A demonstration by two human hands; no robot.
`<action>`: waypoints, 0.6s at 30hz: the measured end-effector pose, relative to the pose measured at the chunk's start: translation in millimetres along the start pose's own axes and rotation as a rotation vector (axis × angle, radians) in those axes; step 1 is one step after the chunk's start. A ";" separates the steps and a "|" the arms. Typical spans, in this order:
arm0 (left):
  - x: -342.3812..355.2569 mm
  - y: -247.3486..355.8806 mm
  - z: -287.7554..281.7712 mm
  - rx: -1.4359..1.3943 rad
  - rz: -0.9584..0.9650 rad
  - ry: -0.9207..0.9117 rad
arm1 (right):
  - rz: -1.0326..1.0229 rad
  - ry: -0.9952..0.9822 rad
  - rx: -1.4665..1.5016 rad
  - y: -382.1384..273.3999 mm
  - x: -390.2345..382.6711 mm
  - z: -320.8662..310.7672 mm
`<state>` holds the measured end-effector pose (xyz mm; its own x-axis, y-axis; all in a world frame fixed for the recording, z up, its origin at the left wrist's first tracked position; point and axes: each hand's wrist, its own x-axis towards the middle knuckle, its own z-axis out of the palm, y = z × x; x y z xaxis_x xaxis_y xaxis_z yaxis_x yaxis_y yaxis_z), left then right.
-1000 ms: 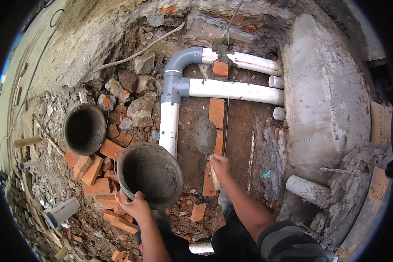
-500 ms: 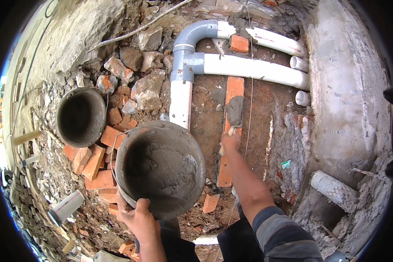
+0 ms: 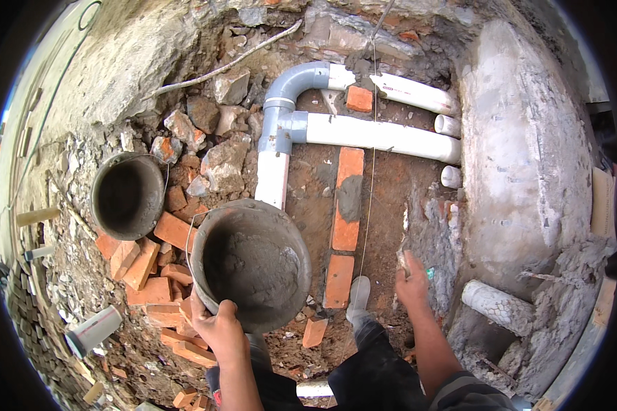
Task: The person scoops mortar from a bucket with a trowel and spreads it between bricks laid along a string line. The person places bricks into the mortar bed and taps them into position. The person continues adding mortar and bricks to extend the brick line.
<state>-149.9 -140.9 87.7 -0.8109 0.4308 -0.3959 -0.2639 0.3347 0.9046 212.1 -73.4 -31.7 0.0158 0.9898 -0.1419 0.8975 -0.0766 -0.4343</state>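
My left hand (image 3: 221,329) is closed on the near rim of a dark bucket (image 3: 300,246) that is tilted toward me. Wet grey mortar (image 3: 257,267) lies inside it. My right hand (image 3: 411,279) is closed round the handle of a trowel (image 3: 401,262), right of the brick row; its blade is hard to make out. A patch of mortar (image 3: 350,198) sits on the longer stretch of orange brick (image 3: 346,236). Nearer to me lies another orange brick (image 3: 339,281) in the same line. A taut string (image 3: 371,205) runs along the row's right side.
White pipes (image 3: 384,133) with a grey elbow (image 3: 295,79) cross the far side. A second bucket (image 3: 128,196) stands at left, beside piled bricks (image 3: 151,291) and rubble (image 3: 226,161). A concrete wall (image 3: 507,171) rises at right, above a mortar-smeared pipe (image 3: 493,305). My foot (image 3: 358,298) is beside the row.
My right hand has moved off the mortar patch, rightward and nearer to me, with the trowel. The mortar stays on the brick. My left hand keeps hold of the bucket; the whole view has shifted.
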 end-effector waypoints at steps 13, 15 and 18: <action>-14.9 -20.5 12.3 0.115 -0.026 -0.010 | -0.100 -0.427 -0.473 36.4 150.6 111.5; -17.1 -22.0 14.5 0.113 -0.032 -0.019 | -0.068 -0.508 -0.490 28.1 158.7 110.0; -18.3 -21.9 18.3 0.106 -0.038 -0.031 | -0.084 -0.472 -0.469 24.5 159.6 96.6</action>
<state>-119.8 -140.8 72.2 -0.7844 0.4417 -0.4354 -0.2354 0.4374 0.8679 194.1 71.0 -150.9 -0.1611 0.8229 -0.5448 0.9855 0.1640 -0.0436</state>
